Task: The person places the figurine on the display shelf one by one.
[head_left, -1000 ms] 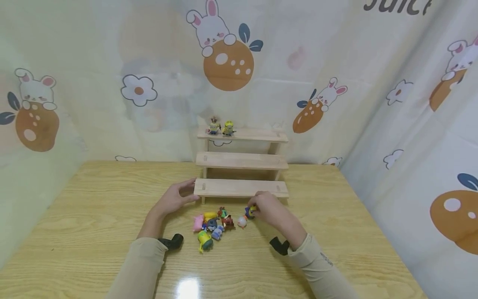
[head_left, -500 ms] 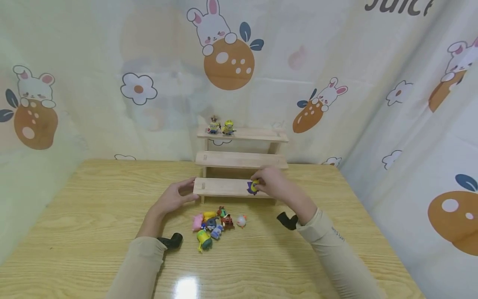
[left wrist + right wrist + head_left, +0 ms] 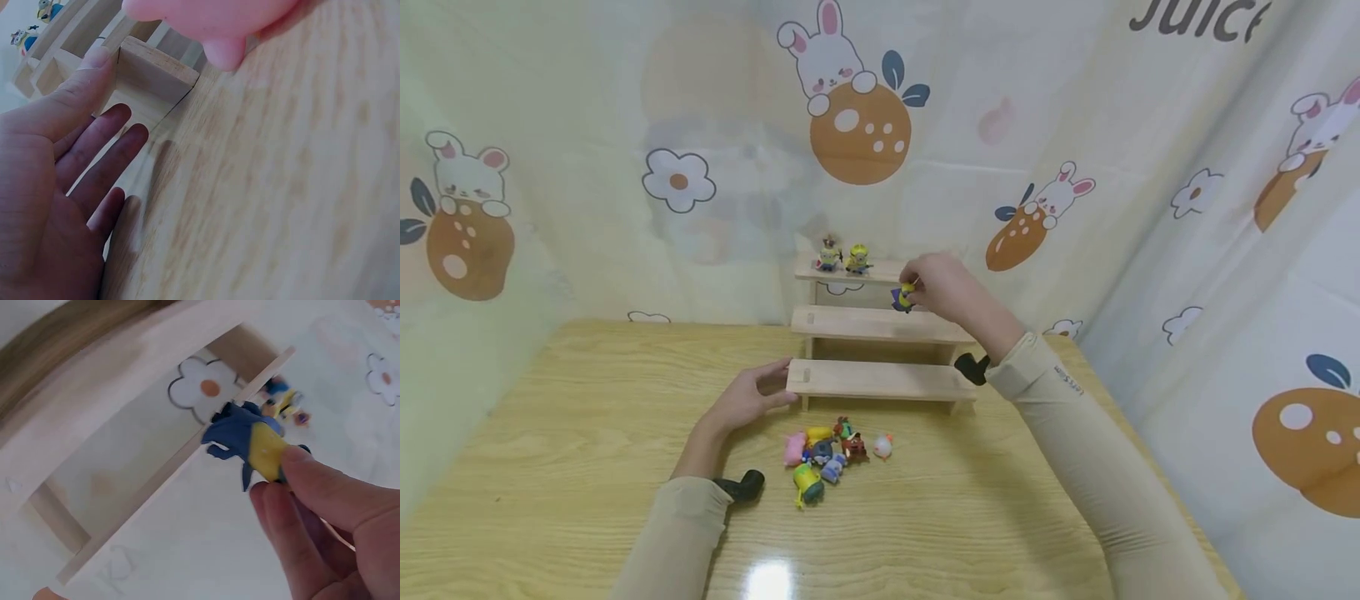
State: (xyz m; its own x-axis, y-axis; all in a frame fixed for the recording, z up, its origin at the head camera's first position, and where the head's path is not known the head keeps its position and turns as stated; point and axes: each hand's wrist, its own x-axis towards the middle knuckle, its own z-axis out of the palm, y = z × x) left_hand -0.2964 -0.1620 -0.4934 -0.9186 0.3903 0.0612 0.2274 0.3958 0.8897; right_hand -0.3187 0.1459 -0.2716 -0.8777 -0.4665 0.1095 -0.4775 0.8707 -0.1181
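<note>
My right hand (image 3: 947, 287) pinches a yellow minion figurine (image 3: 265, 450) in a dark blue outfit between thumb and fingers. It hangs in front of the top tier of a three-tier wooden display stand (image 3: 883, 379), above the middle tier. My left hand (image 3: 741, 402) lies at the left end of the bottom tier; its thumb touches the board and the fingers stretch out beneath, holding no toy. On the top tier, at the left, stand a crowned minion figurine (image 3: 828, 254) and a yellow-topped minion figurine (image 3: 858, 259).
Several small toys lie on the table before the stand: a pink pig (image 3: 795, 448), a green-and-yellow figure (image 3: 807, 485), a red-brown figure (image 3: 854, 447), a lavender figure (image 3: 832, 468), and a white round toy (image 3: 882, 447) apart to the right. A patterned curtain (image 3: 730, 250) hangs behind.
My right hand has picked the blue-and-yellow minion figurine off the table and raised it past the lower tiers to near the top tier. My left hand stays at the stand.
</note>
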